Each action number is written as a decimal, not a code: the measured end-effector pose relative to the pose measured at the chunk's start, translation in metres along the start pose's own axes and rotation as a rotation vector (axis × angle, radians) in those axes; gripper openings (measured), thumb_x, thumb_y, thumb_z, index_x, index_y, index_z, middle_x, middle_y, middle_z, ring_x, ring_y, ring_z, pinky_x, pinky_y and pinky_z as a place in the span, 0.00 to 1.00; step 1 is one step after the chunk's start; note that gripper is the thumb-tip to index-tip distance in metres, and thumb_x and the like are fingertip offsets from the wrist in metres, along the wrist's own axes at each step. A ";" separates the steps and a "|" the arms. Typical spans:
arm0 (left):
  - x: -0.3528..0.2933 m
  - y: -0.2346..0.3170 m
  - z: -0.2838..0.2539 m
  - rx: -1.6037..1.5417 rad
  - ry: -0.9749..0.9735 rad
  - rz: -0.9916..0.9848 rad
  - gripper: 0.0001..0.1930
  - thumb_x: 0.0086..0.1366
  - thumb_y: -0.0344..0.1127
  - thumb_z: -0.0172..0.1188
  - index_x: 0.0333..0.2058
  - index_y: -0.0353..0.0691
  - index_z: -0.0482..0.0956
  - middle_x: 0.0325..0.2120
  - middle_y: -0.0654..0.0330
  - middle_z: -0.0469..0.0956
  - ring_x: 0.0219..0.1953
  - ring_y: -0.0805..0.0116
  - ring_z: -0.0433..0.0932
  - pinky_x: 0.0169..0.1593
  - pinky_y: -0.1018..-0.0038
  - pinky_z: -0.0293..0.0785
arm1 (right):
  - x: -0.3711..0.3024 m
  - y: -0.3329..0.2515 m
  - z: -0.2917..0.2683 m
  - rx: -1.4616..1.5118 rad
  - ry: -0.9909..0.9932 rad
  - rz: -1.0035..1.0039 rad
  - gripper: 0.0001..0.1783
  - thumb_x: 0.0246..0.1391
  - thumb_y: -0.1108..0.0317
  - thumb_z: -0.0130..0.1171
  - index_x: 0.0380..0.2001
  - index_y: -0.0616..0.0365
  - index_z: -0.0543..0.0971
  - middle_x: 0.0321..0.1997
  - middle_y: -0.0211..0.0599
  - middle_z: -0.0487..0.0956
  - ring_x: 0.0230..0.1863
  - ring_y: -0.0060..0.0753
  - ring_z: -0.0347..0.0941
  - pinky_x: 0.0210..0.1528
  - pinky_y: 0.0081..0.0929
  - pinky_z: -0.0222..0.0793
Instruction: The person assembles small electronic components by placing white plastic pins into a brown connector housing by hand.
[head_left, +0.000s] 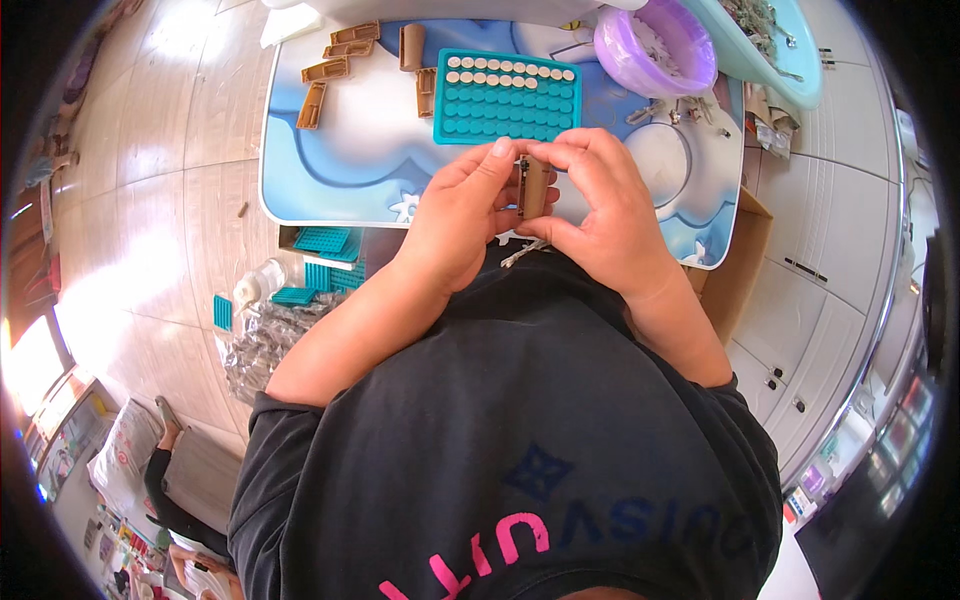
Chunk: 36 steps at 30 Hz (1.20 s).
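Between both hands, near the table's front edge, is a small brown plastic casing [536,192], upright with a dark inner side facing left. My left hand [470,198] is closed round its left side, thumb at the top. My right hand [592,188] pinches it from the right, fingers at the top and thumb at the bottom. A whitish cable [524,252] hangs just below the hands. Beyond them lies a teal tray [508,112] with rows of round cells; white discs [495,78] fill its far rows.
Several brown casings [326,70] lie at the table's far left, more [411,47] beside the tray. At the far right stand a lined purple basin [655,48] and a light-blue tub [770,60]. Teal trays [322,240] and clear plastic bags [268,335] sit low at left. A person [190,520] lies behind.
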<state>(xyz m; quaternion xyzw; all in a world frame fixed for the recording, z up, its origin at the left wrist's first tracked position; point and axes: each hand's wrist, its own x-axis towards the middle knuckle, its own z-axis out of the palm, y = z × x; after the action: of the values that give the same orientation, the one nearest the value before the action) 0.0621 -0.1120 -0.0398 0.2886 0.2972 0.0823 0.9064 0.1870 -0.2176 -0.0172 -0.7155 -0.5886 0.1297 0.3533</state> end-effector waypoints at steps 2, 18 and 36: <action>0.000 -0.001 0.000 -0.005 -0.005 0.003 0.18 0.70 0.44 0.42 0.45 0.34 0.71 0.36 0.56 0.75 0.39 0.66 0.77 0.41 0.71 0.76 | 0.000 0.000 0.001 0.000 -0.003 -0.003 0.32 0.27 0.68 0.70 0.43 0.55 0.73 0.40 0.38 0.70 0.42 0.44 0.67 0.44 0.35 0.63; 0.002 -0.012 -0.001 0.233 -0.043 0.141 0.20 0.59 0.24 0.57 0.51 0.30 0.67 0.39 0.56 0.76 0.40 0.70 0.76 0.42 0.77 0.73 | -0.005 0.011 0.000 0.299 0.015 0.098 0.27 0.37 0.67 0.69 0.44 0.57 0.75 0.41 0.36 0.71 0.42 0.38 0.68 0.43 0.29 0.65; -0.004 -0.013 0.011 0.517 0.004 0.426 0.07 0.63 0.27 0.54 0.39 0.33 0.71 0.29 0.60 0.76 0.31 0.75 0.76 0.36 0.78 0.74 | -0.016 0.015 0.020 1.103 0.364 0.313 0.13 0.52 0.67 0.61 0.38 0.61 0.73 0.34 0.27 0.73 0.35 0.17 0.67 0.42 0.16 0.62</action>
<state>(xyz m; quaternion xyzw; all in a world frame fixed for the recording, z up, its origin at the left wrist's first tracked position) 0.0652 -0.1284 -0.0383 0.5644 0.2431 0.1924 0.7651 0.1821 -0.2264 -0.0456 -0.5154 -0.2524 0.3420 0.7441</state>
